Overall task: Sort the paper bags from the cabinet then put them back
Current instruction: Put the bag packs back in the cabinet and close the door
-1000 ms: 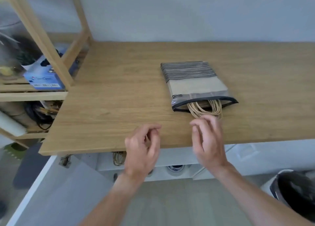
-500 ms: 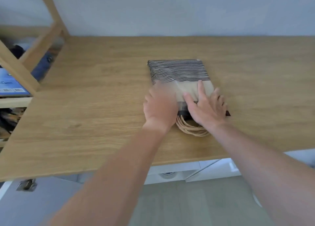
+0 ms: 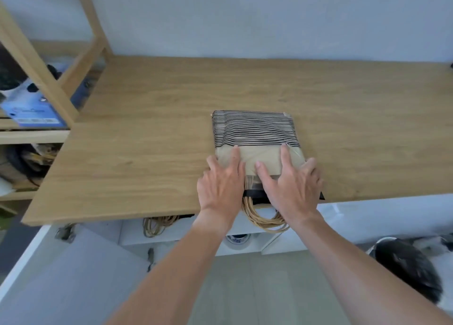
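A flat stack of paper bags point(image 3: 255, 133) lies on the wooden worktop point(image 3: 152, 128), near its front edge. The top is black-striped, the lower part plain brown, inside a clear sleeve with a black rim. Tan twisted handles point(image 3: 264, 219) hang over the worktop's front edge. My left hand point(image 3: 221, 184) lies flat on the stack's near left part, fingers straight. My right hand point(image 3: 291, 182) lies flat on its near right part, fingers spread. Both hands cover the sleeve's opening.
A wooden shelf frame point(image 3: 46, 79) stands at the left with a blue box point(image 3: 31, 111) and cables on it. Below the worktop an open white cabinet point(image 3: 186, 229) holds more tan handles point(image 3: 157, 225). A dark round bin point(image 3: 407, 270) sits at lower right.
Both hands went from hovering off the worktop's edge onto the bag stack. The stack now sits nearer the front edge, its handles hanging past it.
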A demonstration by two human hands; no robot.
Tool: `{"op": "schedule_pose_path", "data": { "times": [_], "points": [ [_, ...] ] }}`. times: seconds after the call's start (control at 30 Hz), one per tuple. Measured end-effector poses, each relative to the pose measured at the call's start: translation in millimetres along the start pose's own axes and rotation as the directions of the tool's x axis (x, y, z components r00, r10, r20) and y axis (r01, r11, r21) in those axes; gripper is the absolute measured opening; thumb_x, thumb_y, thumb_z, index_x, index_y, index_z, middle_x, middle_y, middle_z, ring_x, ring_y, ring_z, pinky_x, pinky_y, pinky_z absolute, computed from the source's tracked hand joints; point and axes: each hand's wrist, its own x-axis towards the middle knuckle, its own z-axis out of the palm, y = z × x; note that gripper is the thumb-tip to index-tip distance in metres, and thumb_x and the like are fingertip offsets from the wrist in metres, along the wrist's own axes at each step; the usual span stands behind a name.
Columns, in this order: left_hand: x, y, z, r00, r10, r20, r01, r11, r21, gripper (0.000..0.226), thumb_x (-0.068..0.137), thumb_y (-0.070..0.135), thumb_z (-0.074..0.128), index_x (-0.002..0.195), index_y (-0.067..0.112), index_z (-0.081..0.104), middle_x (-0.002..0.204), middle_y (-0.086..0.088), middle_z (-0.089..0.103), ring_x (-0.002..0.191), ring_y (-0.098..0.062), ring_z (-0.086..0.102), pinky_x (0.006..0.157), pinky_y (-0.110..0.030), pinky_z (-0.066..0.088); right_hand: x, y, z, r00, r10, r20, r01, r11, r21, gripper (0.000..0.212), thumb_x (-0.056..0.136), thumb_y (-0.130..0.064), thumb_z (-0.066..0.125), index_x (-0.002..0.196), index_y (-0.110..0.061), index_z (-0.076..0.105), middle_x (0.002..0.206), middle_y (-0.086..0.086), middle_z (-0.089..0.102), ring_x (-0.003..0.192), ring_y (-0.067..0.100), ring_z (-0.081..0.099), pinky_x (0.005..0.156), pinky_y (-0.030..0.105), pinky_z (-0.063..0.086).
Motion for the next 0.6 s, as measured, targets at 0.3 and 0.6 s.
{"op": "schedule_pose_path", "data": {
  "times": [0.3, 0.6],
  "points": [
    [-139.2, -32.6, -9.1, 0.994, -0.065, 0.089, 0.090, 0.949, -0.302, 0.051, 0.102, 0.046, 0.025, 0.153, 0.042, 0.019, 0.140, -0.018, 0.028, 0.083, -0.032, 0.062, 0.072, -0.041, 0.053, -138.8, 11.2, -21.2, 0.998, 0.007, 0.054, -0.021, 0.966, 0.259, 0.081, 0.083, -0.070, 0.059, 0.152, -0.031, 0.039, 0.117, 0.018, 0.039, 0.099, 0.038, 0.050, 0.087, 0.049, 0.047],
    [-278.2, -94.7, 54.8, 0.992, 0.040, 0.119, 0.007, 0.931, -0.366, 0.060, 0.093, 0.030, 0.052, 0.148, 0.027, 0.028, 0.133, -0.004, 0.026, 0.076, -0.037, 0.068, 0.057, -0.033, 0.060, -289.8, 48.9, 23.1, 0.968, 0.006, 0.251, -0.080, 0.955, 0.286, 0.089, 0.077, -0.073, 0.057, 0.150, -0.025, 0.045, 0.113, 0.023, 0.049, 0.106, 0.035, 0.047, 0.084, 0.049, 0.054]
  ]
}}
